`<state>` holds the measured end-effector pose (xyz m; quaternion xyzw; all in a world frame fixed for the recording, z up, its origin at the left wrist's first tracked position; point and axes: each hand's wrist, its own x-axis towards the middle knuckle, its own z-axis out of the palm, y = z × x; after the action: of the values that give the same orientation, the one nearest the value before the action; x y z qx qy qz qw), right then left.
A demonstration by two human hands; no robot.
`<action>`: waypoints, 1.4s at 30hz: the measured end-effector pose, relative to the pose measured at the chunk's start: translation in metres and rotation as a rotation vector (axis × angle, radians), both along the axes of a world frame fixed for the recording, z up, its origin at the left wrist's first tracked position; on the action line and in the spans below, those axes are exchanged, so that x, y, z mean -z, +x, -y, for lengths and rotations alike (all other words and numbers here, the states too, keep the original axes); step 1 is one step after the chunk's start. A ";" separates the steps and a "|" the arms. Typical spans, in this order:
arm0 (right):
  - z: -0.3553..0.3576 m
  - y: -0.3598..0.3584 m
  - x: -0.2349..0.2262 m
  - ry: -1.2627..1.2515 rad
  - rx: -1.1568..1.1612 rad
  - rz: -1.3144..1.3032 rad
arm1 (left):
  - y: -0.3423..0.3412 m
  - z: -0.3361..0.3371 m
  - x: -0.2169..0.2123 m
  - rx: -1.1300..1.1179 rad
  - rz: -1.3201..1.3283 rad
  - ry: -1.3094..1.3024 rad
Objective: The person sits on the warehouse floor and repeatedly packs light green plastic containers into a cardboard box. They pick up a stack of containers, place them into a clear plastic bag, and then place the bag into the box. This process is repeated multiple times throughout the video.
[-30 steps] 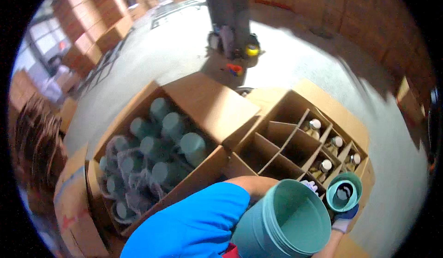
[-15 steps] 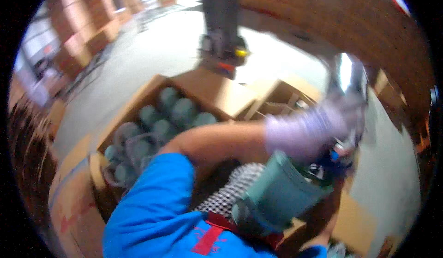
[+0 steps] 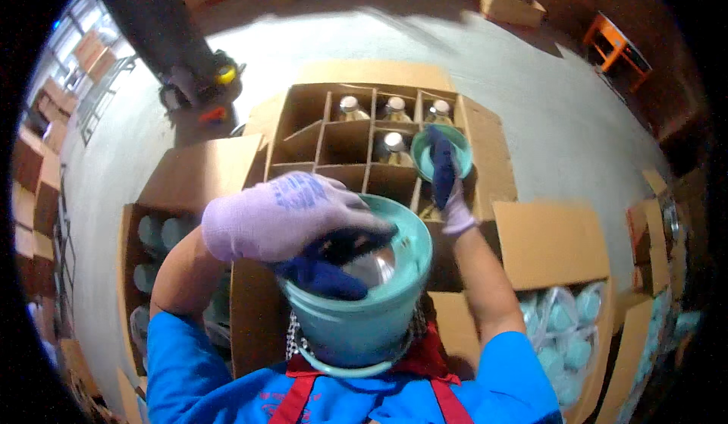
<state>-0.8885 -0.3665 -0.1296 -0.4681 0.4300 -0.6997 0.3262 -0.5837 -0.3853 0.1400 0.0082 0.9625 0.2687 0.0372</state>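
Observation:
A teal bucket [image 3: 356,333] hangs upright at my chest. Over its opening is my left hand [image 3: 299,223] in a lilac glove with dark blue palm, thumb apart from the curved fingers. A shiny, clear thing [image 3: 378,267] shows inside the bucket beside the thumb; I cannot make out its kind. My right hand [image 3: 447,174], gloved alike, holds a teal cup [image 3: 425,156] with the fingers over and inside its rim. The cup is above the right side of a divided carton [image 3: 485,151]. Glass bottles with white caps [image 3: 393,145] stand in several of its compartments.
Open cartons of teal cups flank the divided one: cups in the left carton [image 3: 150,233] and bagged cups [image 3: 565,318] in the right. A dark pillar [image 3: 148,22] rises at the far left. An orange stand [image 3: 618,45] and another carton [image 3: 509,5] are farther back.
The view has turned to the right. My left hand, earlier stretched far right beside a shiny, clear thing, is now back over the bucket. My right hand now shows with the teal cup above the carton.

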 end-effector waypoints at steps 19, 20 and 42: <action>0.025 -0.063 -0.137 0.436 -0.025 -0.987 | -0.020 0.062 0.010 -0.570 -0.813 -0.722; 0.017 -0.060 -0.150 0.419 -0.028 -0.962 | -0.032 0.042 0.004 -0.512 -0.825 -0.744; -0.071 0.094 -0.167 0.087 -0.432 0.320 | 0.054 -0.013 0.024 -0.252 -0.675 0.425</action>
<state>-0.7949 -0.2956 0.0372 -0.4178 0.2929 -0.6599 0.5515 -0.5296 -0.3724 0.1161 -0.0145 0.8373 0.4458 -0.3162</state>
